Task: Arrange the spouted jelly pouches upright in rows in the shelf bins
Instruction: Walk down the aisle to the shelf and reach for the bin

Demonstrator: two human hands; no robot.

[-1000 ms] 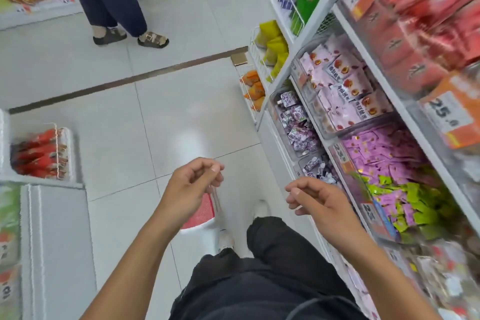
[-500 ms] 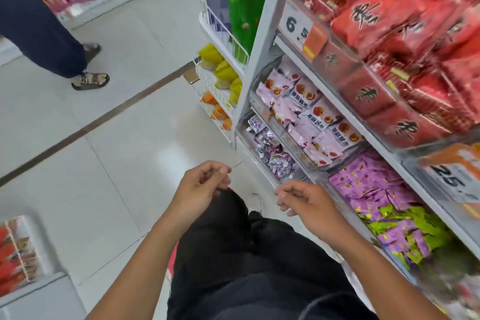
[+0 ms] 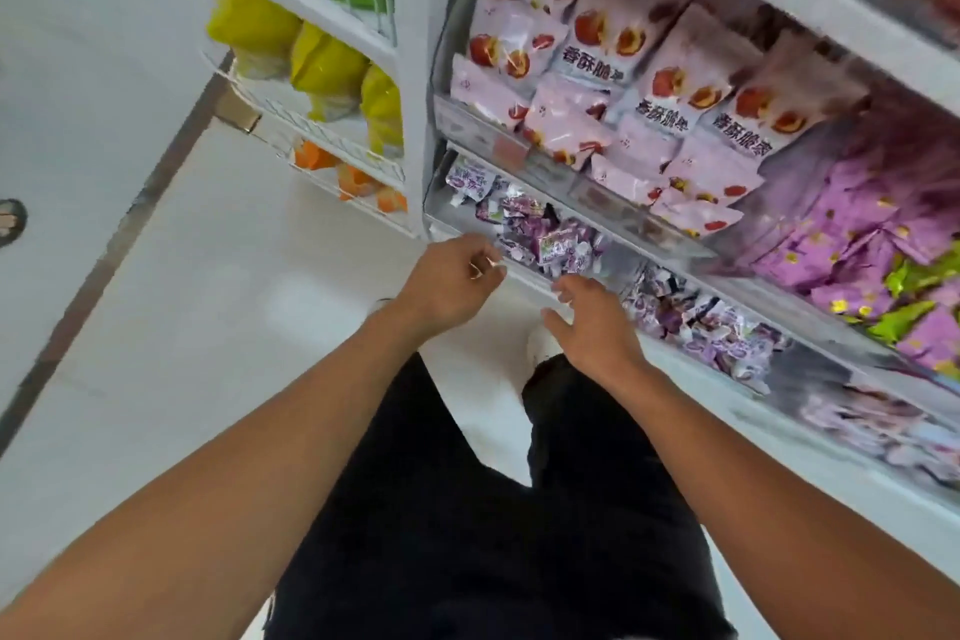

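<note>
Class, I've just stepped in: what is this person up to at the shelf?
A person stands at a shop shelf, both bare hands reaching toward the low clear bin of small purple wrapped sweets. The left hand has its fingers loosely curled at the bin's front edge; the right hand is open just beside it. Neither hand has a grip on any packet yet.

At eleven o'clock we see yellow packets [image 3: 291, 52] in a white wire rack [image 3: 332, 140], with orange packets [image 3: 343, 174] on the tier below. At one o'clock pink snack bags [image 3: 613, 88] printed with red fruit fill a shelf. At three o'clock lie purple sachets [image 3: 857, 234] and green sachets [image 3: 904, 312]. The pale tiled floor [image 3: 156, 327] spreads at nine o'clock.
</note>
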